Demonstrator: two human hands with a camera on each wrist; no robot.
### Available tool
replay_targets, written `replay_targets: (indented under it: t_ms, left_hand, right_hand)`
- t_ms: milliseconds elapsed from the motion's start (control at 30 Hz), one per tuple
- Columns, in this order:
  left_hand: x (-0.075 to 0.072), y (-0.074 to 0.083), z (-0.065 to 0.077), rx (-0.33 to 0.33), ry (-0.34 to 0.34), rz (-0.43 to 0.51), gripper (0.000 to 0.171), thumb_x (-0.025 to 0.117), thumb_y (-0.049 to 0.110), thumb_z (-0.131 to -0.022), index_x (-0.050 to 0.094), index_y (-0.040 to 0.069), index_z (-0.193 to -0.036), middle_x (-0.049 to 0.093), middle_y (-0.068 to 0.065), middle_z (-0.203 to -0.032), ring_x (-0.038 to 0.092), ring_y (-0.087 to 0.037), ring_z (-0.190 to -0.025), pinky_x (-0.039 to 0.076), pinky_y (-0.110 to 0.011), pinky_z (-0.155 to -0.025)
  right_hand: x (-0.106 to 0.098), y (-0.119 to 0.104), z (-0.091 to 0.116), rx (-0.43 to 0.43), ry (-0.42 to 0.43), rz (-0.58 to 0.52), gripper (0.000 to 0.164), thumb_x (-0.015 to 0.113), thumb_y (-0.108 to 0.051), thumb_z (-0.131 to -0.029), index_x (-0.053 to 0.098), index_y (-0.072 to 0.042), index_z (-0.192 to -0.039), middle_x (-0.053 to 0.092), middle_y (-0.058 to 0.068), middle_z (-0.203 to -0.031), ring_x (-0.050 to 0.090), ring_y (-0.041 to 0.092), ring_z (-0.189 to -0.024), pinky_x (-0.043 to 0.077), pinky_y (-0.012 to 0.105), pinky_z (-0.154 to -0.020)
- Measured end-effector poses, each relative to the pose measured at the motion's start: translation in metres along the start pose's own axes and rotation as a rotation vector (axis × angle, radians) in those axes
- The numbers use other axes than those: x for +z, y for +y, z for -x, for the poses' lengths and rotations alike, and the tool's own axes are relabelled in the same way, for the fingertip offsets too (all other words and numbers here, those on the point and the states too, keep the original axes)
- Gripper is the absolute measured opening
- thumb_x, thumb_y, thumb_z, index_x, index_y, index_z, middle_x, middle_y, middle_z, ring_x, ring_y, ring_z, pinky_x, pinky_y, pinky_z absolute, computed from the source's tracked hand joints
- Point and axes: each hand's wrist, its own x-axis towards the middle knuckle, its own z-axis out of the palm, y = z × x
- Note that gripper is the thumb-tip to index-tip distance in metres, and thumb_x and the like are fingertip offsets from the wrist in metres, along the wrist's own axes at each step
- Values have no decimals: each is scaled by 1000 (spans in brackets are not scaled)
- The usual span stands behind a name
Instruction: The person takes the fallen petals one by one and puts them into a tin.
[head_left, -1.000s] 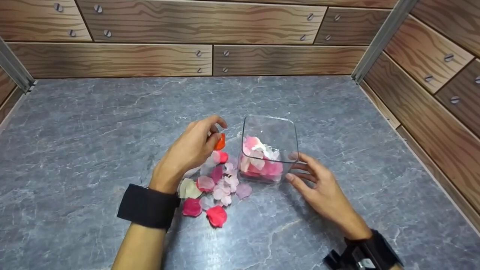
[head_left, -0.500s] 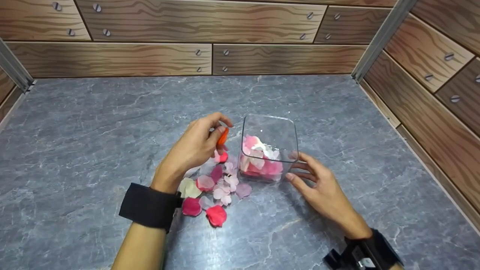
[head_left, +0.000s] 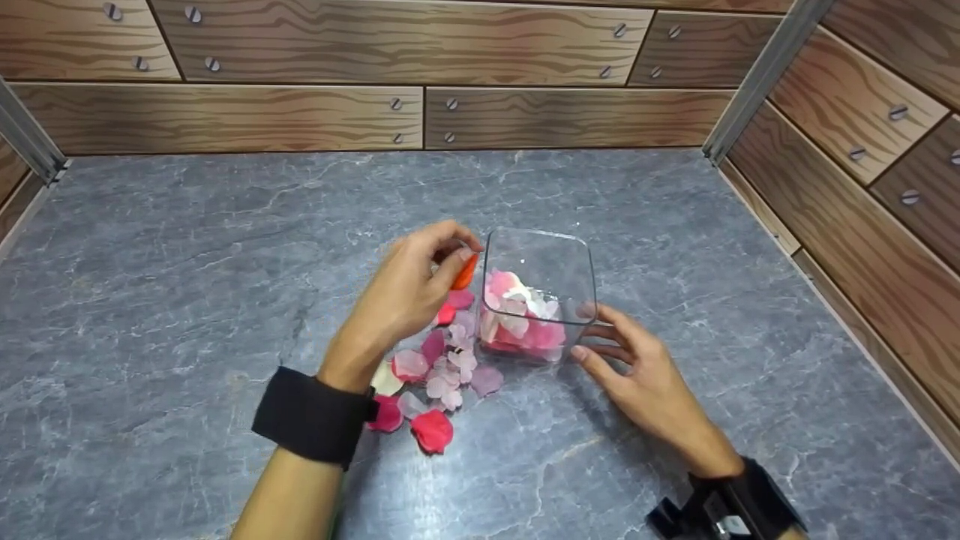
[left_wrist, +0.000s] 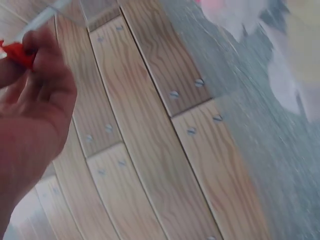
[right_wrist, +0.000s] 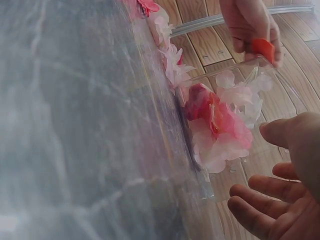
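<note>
Between the thumb and fingers of my left hand [head_left: 405, 289] an orange-red artificial petal [head_left: 464, 274] is pinched, held just left of the container's rim. The same petal [left_wrist: 19, 54] shows at the fingertips in the left wrist view. A clear square plastic container [head_left: 593, 281] stands upright, its lower part filled with pink, white and red petals [head_left: 525, 330]. At its right side is my right hand [head_left: 645, 379], fingers relaxed and thumb near the front corner. In the right wrist view, the thumb [right_wrist: 277, 132] overlaps the container's wall and the fingers are spread loosely.
Loose petals [head_left: 442, 375] in pink, white, cream and red lie on the grey marbled tabletop [head_left: 187, 262], left of and in front of the container. A red petal [head_left: 433, 431] lies nearest. Wood-patterned walls [head_left: 300, 116] enclose the back and right.
My left hand has moved right and slightly farther away with the orange petal, from above the loose petals to the container's rim. The right hand and container have stayed in place.
</note>
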Motion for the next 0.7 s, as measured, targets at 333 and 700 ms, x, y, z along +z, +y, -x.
replay_targets:
  t_ms: [333,700]
  left_hand:
    - [39,13,0,230,183,-77,12,67,5,-97,75,2,-105,73,-10,-96,69,-18,-87,60,-22,-73]
    - [47,5,1,330,25,-253,11,69,6,-96,77,1,-103,71,-8,-103,70,-19,-97,59,-26,-90]
  right_hand:
    - [1,0,-1,1,-15,-10,55,74,-4,-93,54,2,-144,66,19,-138,69,31,-119,59,33,-100]
    - [0,0,0,-9,-10,-4,54,74,-2,-92,55,3,-142,67,17,-136,70,29,-118,59,33,-99]
